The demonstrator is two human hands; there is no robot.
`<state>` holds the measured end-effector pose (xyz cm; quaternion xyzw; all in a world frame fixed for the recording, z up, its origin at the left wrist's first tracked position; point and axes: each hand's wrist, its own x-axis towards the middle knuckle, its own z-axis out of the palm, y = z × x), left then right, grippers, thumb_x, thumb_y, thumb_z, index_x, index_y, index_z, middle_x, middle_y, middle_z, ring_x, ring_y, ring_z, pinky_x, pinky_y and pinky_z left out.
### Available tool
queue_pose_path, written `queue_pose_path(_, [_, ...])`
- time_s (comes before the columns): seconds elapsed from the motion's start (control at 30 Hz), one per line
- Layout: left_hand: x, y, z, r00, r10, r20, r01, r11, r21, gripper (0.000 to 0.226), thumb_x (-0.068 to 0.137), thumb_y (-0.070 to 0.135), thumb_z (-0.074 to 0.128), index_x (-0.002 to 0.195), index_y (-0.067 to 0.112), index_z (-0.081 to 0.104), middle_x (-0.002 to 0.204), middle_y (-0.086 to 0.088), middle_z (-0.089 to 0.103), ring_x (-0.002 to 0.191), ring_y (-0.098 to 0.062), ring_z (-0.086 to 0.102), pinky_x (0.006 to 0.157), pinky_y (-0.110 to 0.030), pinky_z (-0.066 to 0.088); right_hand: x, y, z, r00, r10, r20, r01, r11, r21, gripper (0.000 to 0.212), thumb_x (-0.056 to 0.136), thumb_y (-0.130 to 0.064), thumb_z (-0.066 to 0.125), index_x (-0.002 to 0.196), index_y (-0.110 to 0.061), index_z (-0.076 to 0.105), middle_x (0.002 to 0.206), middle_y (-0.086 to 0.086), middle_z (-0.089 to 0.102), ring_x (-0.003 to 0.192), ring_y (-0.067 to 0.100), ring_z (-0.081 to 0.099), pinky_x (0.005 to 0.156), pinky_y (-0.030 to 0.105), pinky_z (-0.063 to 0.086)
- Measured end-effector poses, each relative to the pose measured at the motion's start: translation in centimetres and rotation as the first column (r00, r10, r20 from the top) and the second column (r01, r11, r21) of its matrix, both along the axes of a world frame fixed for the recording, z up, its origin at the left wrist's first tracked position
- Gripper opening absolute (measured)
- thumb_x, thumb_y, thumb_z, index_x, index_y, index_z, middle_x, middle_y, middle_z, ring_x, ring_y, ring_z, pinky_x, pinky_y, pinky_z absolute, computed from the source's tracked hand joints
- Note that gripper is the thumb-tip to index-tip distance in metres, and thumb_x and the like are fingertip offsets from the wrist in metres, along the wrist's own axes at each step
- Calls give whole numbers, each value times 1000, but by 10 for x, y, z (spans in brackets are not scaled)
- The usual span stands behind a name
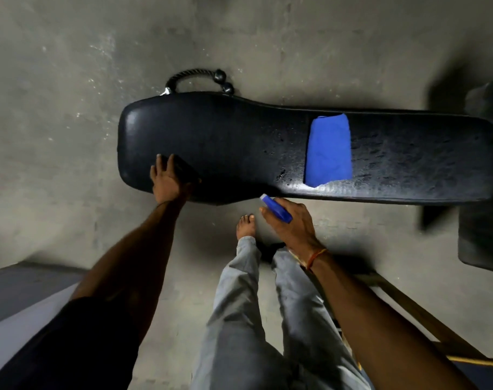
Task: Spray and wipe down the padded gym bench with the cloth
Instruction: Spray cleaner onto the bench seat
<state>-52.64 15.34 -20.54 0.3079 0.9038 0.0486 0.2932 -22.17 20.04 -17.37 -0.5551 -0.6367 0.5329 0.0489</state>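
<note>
A long black padded bench (239,142) lies across the view, its right half speckled with wet droplets. A folded blue cloth (328,150) rests flat on the pad, right of the middle. My left hand (167,178) lies flat on the near edge of the bench's wide left end, fingers spread, holding nothing. My right hand (290,223) grips a blue spray bottle (276,207) just below the bench's near edge, with its white nozzle pointing up and left toward the pad.
A black rope handle with ball ends (200,80) lies on the concrete floor behind the bench. My bare foot (245,225) and grey trousers stand in front. A wooden frame (425,313) runs at the lower right, and dark equipment (484,192) stands at the right edge.
</note>
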Motion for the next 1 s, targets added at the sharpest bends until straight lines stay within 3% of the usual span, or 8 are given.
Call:
queue_pose_path(0.13, [-23,-18,0,998,62,28,-64,992,112,88,82,18,78,157,14,32,167,-17,18,151,-44,18,124,-56,23,-26,0,-1,995,97,27,-98,995,33,20,97,-49,66,88,-31,61,76,-10,60,69,10,57,71,27,45])
queue_pose_path(0.23, [-38,-21,-9,975,219,36,-222,969,110,82,83,25,75,155,12,37,166,-19,22,151,-43,21,125,-52,21,-49,-1,-2,984,168,54,-169,985,21,33,93,-53,65,79,-24,58,72,-4,58,67,18,54,66,29,40])
queue_pose_path(0.37, [-50,-26,-13,912,391,124,-409,892,193,72,75,23,62,145,10,50,157,-17,38,143,-38,38,120,-50,35,-74,-2,5,963,263,57,-266,962,64,43,90,-55,63,74,-16,55,65,1,57,62,21,53,61,30,35])
queue_pose_path(0.53, [-61,-27,-11,803,532,270,-589,778,219,76,76,18,57,151,14,44,162,-9,33,149,-30,34,123,-48,32,-110,4,14,971,237,-10,-236,969,75,41,97,-41,70,68,-21,49,59,-4,46,57,17,44,55,19,30])
queue_pose_path(0.67, [-66,-17,-5,698,609,377,-710,658,250,70,77,12,55,146,12,47,157,-12,40,145,-31,40,122,-47,35,-136,9,18,980,191,-48,-187,979,87,46,96,-41,71,64,-21,44,56,-4,44,53,15,41,54,22,30])
queue_pose_path(0.77, [-73,-12,-10,652,638,410,-755,598,270,67,74,19,53,141,15,53,147,-9,52,136,-28,50,118,-46,41,-147,14,22,982,189,-30,-184,975,127,45,96,-43,70,66,-19,47,57,-2,47,51,11,40,53,20,30])
queue_pose_path(0.9, [-98,-22,-68,637,656,404,-765,601,231,74,68,37,54,141,25,54,147,-5,54,136,-28,52,116,-46,43,-154,20,19,990,-39,-134,44,999,33,46,90,-56,68,78,-13,59,67,7,63,67,31,63,64,46,53])
queue_pose_path(1.0, [-107,-28,-87,687,638,348,-722,655,223,74,60,45,51,132,31,58,143,-4,58,133,-28,56,112,-48,47,-154,28,20,979,-172,-104,176,984,26,36,85,-64,66,81,-29,61,69,-3,59,79,35,68,75,57,57])
